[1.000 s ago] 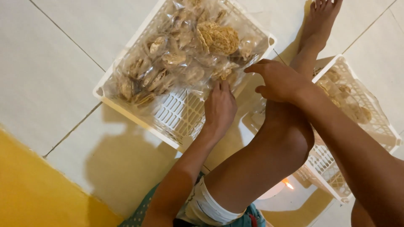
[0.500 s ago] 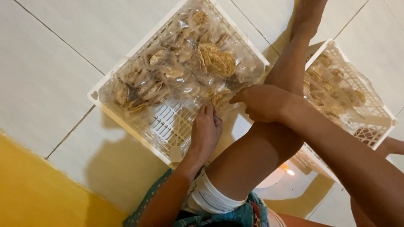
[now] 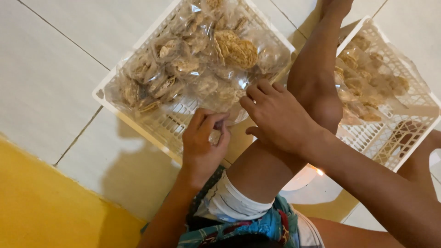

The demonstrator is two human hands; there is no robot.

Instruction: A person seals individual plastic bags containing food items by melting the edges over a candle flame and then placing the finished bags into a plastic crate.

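Observation:
A white slatted plastic basket (image 3: pixel 138 115) on the tiled floor holds several clear bags of round brown crackers (image 3: pixel 232 48). At its near corner my left hand (image 3: pixel 202 149) pinches the edge of one clear bag (image 3: pixel 232 108) between thumb and fingers. My right hand (image 3: pixel 278 119) reaches over my raised knee (image 3: pixel 321 103), and its curled fingers grip the same bag from the other side. Both hands meet just above the basket's rim.
A second white basket (image 3: pixel 404 133) with more cracker bags stands to the right, behind my leg. A small white round object with a lit flame (image 3: pixel 314 173) sits on the floor under my thigh. A yellow floor strip (image 3: pixel 50 206) fills the lower left.
My left hand went from lying flat inside the basket to pinching a bag at its near corner. My right hand came down off the knee to the same bag.

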